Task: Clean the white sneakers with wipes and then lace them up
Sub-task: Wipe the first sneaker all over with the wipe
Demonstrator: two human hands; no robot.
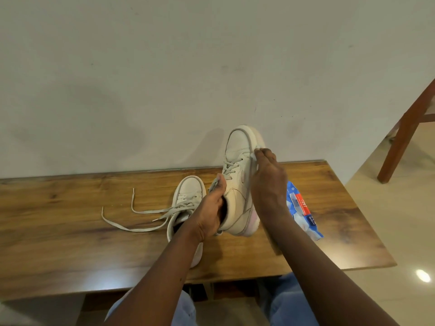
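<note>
One white sneaker (237, 161) is lifted off the table, toe pointing up and away. My left hand (210, 208) grips it at the collar, fingers inside the opening. My right hand (267, 180) presses a white wipe (255, 153) against the sneaker's right side near the sole edge. The wipe is mostly hidden under my fingers. A second white sneaker (188, 196) lies on the wooden table (70, 231) to the left, partly behind my left forearm. Its loose laces (131, 215) trail across the tabletop to the left.
A blue pack of wipes (302, 210) lies on the table behind my right forearm, near the right end. A plain wall stands right behind the table. A wooden chair leg (404, 132) stands on the tiled floor at the right.
</note>
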